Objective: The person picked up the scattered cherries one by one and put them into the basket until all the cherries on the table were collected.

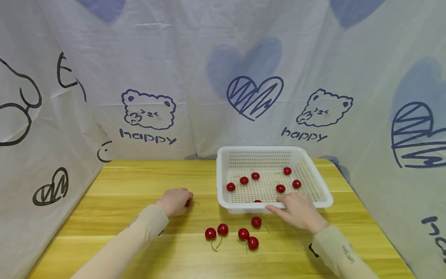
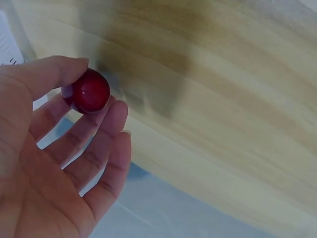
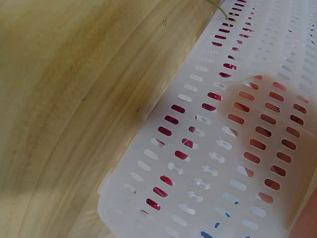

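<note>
Thumb and fingers of my left hand pinch a red cherry over the table, left of the basket. In the head view most of that cherry is hidden behind the fingers. My right hand grips the front rim of a white plastic basket, its fingers over the inner side and its thumb along the outside. Through the slots in the right wrist view, fingers and red cherries show behind the basket wall. Several cherries, among them one near the left wall, lie spread over the basket floor.
In front of the basket, several stemmed cherries lie on the wooden table: a pair at the left, a touching pair, and a single cherry close to the basket. A printed white cloth hangs around the table's back and sides.
</note>
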Available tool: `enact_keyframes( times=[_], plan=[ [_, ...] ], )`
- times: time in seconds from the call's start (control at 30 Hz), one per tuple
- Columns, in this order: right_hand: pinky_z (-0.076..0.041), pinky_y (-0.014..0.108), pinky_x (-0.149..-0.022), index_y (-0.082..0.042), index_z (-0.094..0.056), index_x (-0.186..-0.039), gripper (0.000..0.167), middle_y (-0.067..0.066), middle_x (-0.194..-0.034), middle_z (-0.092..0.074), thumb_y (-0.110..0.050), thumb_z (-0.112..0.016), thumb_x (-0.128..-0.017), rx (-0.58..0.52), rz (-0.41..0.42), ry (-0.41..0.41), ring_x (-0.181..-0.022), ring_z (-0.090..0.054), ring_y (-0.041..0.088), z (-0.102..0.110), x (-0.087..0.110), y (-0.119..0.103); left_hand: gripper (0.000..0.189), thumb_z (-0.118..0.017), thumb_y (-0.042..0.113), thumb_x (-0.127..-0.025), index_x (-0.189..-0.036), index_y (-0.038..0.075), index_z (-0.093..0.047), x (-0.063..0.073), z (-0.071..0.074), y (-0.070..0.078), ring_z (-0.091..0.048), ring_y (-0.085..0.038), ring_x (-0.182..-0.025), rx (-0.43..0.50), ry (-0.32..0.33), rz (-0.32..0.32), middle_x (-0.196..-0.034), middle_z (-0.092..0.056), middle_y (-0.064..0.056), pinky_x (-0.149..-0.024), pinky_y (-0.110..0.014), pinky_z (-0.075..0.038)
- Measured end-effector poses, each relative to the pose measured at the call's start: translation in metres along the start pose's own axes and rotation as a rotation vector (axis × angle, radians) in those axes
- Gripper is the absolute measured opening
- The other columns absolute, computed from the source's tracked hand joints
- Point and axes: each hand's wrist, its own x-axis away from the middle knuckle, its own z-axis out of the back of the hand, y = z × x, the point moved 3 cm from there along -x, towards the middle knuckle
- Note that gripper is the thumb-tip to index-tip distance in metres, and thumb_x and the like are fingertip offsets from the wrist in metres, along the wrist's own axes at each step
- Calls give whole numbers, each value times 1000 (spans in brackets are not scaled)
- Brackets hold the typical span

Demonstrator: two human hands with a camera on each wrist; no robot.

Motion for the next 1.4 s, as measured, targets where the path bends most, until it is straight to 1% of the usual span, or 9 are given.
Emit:
enact_keyframes(
  times=[0.13,0.23,0.47,0.67,0.77,0.87,1.1,1.27,1.4],
  plan=[
    [-30,20,-51,-28,-54,-65,43,-14,-53,-39,-59,-59,-94,0,0,-5,-51,-37,2,1,0,0,18,-75,6,-85,-78,10,-59,1,6,3,-44,-14,-66,-13,0,-22,-71,-51,0,-57,-31,-40],
    [-31,20,-52,-28,-56,-66,42,-14,-53,-41,-59,-59,-94,-4,0,-8,-52,-38,2,1,0,0,21,-75,7,-86,-75,10,-57,-1,12,5,-43,-13,-64,-8,-8,-18,-69,-50,1,-56,-30,-38],
    [-31,20,-53,-28,-56,-67,42,-15,-53,-41,-60,-59,-95,-10,-4,-12,-52,-38,2,0,0,1,25,-72,8,-89,-73,10,-54,-14,28,8,-41,-13,-62,18,-37,-7,-66,-45,2,-57,-27,-34],
    [-31,20,-52,-28,-55,-67,42,-15,-53,-40,-59,-60,-94,-9,-5,-8,-52,-38,2,-1,-1,2,23,-69,9,-92,-73,9,-54,-26,48,16,-40,-13,-62,52,-82,-26,-65,-42,2,-59,-27,-33],
    [-31,20,-52,-29,-54,-66,42,-15,-53,-40,-60,-60,-94,-10,-5,-8,-51,-38,2,0,-1,2,21,-67,10,-93,-76,10,-56,-31,60,20,-42,-13,-64,74,-116,-31,-67,-45,2,-61,-27,-35],
    [-30,20,-52,-28,-53,-66,43,-15,-53,-39,-60,-60,-94,-12,-6,-12,-51,-37,2,0,-1,1,19,-68,12,-94,-79,11,-57,-37,73,24,-46,-14,-66,83,-126,-33,-70,-50,1,-63,-27,-39],
    [-30,20,-51,-28,-53,-65,43,-15,-52,-38,-59,-61,-93,-20,-17,-16,-51,-37,2,1,-1,1,12,-67,15,-95,-84,13,-61,-53,100,39,-51,-15,-69,42,-66,-39,-74,-58,1,-66,-29,-44],
    [-29,20,-50,-28,-53,-64,43,-15,-52,-37,-58,-61,-94,-24,-6,-7,-50,-35,2,0,-1,0,11,-65,16,-95,-85,12,-62,-64,111,52,-51,-16,-69,10,-4,-61,-76,-58,0,-65,-29,-44],
    [-28,19,-50,-28,-52,-64,44,-15,-52,-36,-59,-60,-94,-22,-8,-14,-50,-35,2,-1,-1,1,6,-67,18,-95,-96,12,-65,-72,117,64,-54,-17,-75,-20,33,-70,-85,-63,-2,-69,-29,-48]
  ],
)
